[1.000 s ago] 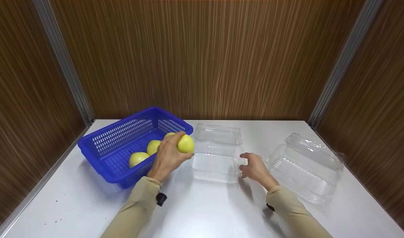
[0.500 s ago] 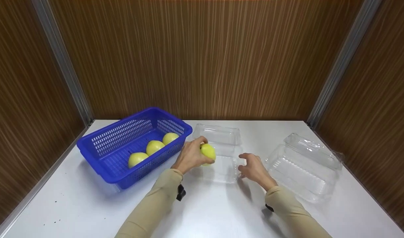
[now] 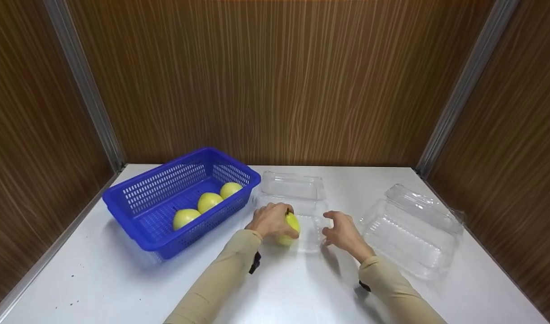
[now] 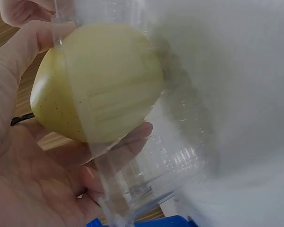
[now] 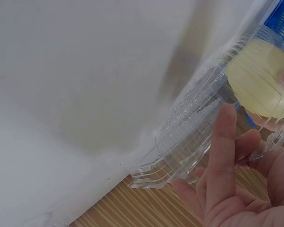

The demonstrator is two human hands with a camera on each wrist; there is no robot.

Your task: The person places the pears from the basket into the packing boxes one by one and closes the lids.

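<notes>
My left hand (image 3: 270, 220) grips a round yellow pear (image 3: 292, 223) with a dark stem, low over the left part of an open clear plastic clamshell box (image 3: 310, 231). In the left wrist view, thumb and fingers lie either side of the pear (image 4: 99, 85), which shows partly through the clear wall. My right hand (image 3: 345, 233) is at the box's right edge, fingers apart, the index finger (image 5: 222, 142) straight against the plastic in the right wrist view. The box's lid (image 3: 292, 186) lies folded back behind it.
A blue slotted basket (image 3: 151, 180) holding three yellow pears (image 3: 209, 202) stands at the left. To the right lies a second open clamshell box (image 3: 409, 238). Wood-patterned panels (image 3: 275, 81) close off the back and sides of the white table (image 3: 297, 292).
My left hand has carried the pear right from beside the basket, then down to the near clamshell box. My right hand has stayed at the box's edge.
</notes>
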